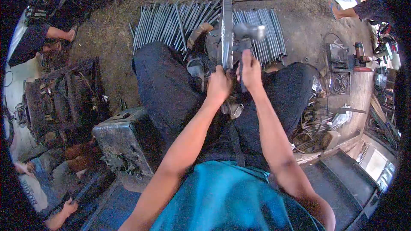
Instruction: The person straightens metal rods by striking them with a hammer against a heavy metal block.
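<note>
My left hand (pixel 219 86) is closed around the near end of a long, shiny metal strip (pixel 227 30), which points away from me between my knees. Just beside it, my right hand (pixel 249 73) grips the dark handle of a hammer (pixel 249 31). The hammer's silver head is blurred and sits to the right of the strip, overlapping a dark metal block behind it. Beyond both hands, a wide spread of metal rods (pixel 165 25) lies on the ground, partly hidden by the strip and the hammer.
A worn metal box (pixel 124 145) stands by my left knee. Cables and scrap (pixel 312 124) lie to the right, near a small machine (pixel 338 55). Other people's legs (pixel 60 34) show at the upper left and upper right; another person's hand (pixel 69 206) is at lower left.
</note>
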The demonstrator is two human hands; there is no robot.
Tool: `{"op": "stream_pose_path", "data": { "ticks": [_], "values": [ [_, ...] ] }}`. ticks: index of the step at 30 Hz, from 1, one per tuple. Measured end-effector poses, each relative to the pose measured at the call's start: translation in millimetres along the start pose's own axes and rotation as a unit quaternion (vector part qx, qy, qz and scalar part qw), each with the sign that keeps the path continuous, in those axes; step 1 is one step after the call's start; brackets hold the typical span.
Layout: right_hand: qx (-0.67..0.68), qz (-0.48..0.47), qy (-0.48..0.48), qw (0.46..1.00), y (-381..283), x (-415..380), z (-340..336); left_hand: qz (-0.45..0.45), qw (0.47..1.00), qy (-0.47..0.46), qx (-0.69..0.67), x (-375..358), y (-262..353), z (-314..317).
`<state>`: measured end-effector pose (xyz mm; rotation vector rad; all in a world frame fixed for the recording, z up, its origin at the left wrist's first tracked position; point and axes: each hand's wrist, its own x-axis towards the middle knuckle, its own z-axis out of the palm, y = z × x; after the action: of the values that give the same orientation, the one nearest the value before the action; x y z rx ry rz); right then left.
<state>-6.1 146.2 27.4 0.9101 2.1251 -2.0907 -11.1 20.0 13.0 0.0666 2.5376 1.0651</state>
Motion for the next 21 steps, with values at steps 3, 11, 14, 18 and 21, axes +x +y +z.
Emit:
{"op": "stream_pose_path", "data": {
  "ticks": [3,11,14,18,21],
  "values": [
    [0.028,0.097,0.053,0.993,23.6,4.3,8.3,0.030,0.999,0.008,-0.022,0.9,-4.7,2.7],
    [0.131,0.038,-0.013,0.991,-32.5,-5.7,-15.1,0.065,0.992,0.054,-0.090,2.5,-0.8,1.8],
    [0.155,-0.061,-0.020,0.986,-81.8,-14.7,-16.0,-0.012,0.998,0.009,-0.057,2.6,1.3,-0.4],
    [0.175,-0.157,0.008,0.972,-101.0,-19.6,-6.8,0.003,1.000,0.008,-0.019,3.3,-4.5,5.0],
    [0.124,-0.164,0.033,0.978,-32.0,-2.9,3.2,-0.004,1.000,-0.002,-0.020,3.7,-2.6,1.1]
  ]
}}
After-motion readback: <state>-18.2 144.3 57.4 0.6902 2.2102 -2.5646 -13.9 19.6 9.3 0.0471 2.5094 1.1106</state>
